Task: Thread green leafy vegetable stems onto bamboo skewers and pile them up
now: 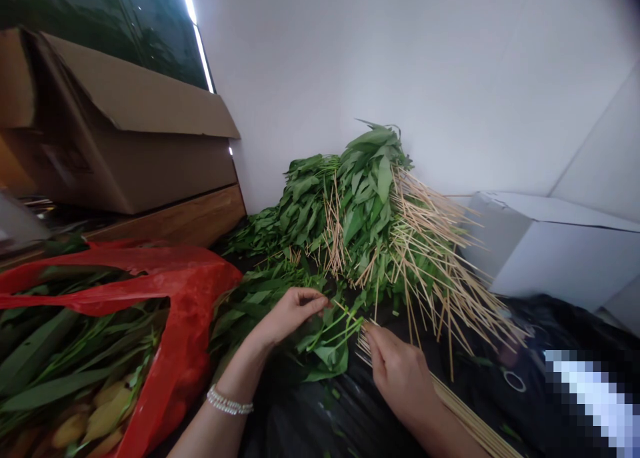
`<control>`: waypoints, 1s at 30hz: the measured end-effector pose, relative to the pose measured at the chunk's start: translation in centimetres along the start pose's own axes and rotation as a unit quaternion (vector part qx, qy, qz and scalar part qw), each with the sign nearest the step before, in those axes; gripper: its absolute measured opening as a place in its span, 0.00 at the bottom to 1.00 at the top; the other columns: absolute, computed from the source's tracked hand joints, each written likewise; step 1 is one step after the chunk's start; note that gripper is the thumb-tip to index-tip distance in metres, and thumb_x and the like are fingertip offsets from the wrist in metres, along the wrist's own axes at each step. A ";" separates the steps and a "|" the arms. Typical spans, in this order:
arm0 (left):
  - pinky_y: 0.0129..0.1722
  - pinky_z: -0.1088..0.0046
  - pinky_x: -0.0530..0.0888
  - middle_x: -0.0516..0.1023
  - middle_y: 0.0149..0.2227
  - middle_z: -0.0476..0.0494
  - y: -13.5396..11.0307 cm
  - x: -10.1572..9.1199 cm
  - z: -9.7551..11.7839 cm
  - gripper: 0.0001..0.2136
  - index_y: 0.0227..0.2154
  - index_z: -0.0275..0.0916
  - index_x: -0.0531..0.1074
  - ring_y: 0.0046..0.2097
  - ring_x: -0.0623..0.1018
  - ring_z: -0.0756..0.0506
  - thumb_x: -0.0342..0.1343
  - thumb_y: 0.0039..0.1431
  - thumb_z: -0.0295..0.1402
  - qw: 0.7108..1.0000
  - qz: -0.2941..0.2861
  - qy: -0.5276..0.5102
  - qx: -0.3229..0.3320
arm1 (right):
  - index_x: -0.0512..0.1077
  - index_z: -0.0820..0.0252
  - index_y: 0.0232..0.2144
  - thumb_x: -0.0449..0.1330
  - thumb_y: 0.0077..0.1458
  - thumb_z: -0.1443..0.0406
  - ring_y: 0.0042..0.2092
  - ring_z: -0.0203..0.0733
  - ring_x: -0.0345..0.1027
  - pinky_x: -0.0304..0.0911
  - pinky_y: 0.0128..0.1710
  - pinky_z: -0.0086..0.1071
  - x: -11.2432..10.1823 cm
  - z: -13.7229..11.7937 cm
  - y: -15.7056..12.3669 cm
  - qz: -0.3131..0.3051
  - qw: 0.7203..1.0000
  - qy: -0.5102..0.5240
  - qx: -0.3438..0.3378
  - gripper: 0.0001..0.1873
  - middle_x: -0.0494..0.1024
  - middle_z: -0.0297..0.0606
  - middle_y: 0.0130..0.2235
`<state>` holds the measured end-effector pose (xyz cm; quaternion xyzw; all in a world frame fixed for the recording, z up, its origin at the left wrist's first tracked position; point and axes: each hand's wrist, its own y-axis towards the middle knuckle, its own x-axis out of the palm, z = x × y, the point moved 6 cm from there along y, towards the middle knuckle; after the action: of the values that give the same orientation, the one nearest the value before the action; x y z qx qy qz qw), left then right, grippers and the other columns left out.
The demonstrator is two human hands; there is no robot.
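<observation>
My right hand (400, 368) is closed around a thin wooden skewer (343, 307), whose tip points up and left. Green leaf stems (354, 323) cross the skewer just beyond my fingers, and a broad leaf (333, 358) hangs from them. My left hand (300, 311), with a beaded bracelet at the wrist, is pinched close to the skewer's tip; whatever its fingers hold is too small to make out. Beneath my right hand and forearm lies a bundle of bare skewers (473, 415). Loose green leaves (250, 311) lie beside my left forearm.
Behind my hands, skewers loaded with leaves (370, 178) are heaped against the white wall. A red plastic bag (193, 325) of leafy stems stands at left, below a cardboard box (165, 165). At right are a white box (565, 251) and black plastic sheeting (575, 325).
</observation>
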<state>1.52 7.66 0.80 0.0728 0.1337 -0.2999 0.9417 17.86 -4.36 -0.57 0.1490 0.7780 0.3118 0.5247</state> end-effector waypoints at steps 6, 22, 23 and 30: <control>0.32 0.76 0.64 0.71 0.31 0.49 -2.0 0.0 1.7 0.18 0.41 0.39 0.78 0.32 0.67 0.50 0.66 0.46 0.40 0.982 -0.178 0.060 0.024 | 0.72 0.58 0.41 0.44 0.63 0.70 0.34 0.40 0.77 0.63 0.30 0.28 -0.2 0.8 0.1 -0.005 0.998 -0.052 0.034 0.16 0.80 0.35 0.34; 0.38 0.73 0.70 0.79 0.34 0.44 -0.5 -1.6 1.3 0.11 0.37 0.37 0.78 0.36 0.74 0.47 0.61 0.51 0.35 0.996 0.045 0.043 0.060 | 0.73 0.58 0.41 0.43 0.63 0.69 0.34 0.39 0.77 0.64 0.30 0.26 0.0 1.1 0.1 -0.022 0.996 -0.067 0.057 0.17 0.81 0.38 0.35; 0.39 0.73 0.70 0.79 0.36 0.44 -0.4 -2.2 1.5 0.12 0.38 0.37 0.78 0.37 0.75 0.47 0.62 0.51 0.35 0.993 0.092 0.014 0.070 | 0.73 0.58 0.41 0.44 0.63 0.69 0.34 0.39 0.77 0.64 0.30 0.26 0.0 1.1 0.1 -0.019 0.996 -0.067 0.055 0.17 0.81 0.38 0.35; 0.33 0.79 0.69 0.78 0.33 0.46 -1.0 -5.0 1.1 0.17 0.39 0.38 0.79 0.33 0.73 0.51 0.68 0.46 0.37 0.930 0.291 -0.207 0.092 | 0.73 0.58 0.41 0.44 0.63 0.69 0.36 0.39 0.77 0.65 0.31 0.26 -0.1 0.7 0.1 -0.010 0.997 -0.065 0.045 0.17 0.81 0.37 0.36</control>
<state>-2.72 9.30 3.30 0.1306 -0.1195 -0.0323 0.9837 18.51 -4.13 -0.66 0.1844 0.7568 0.2610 0.5702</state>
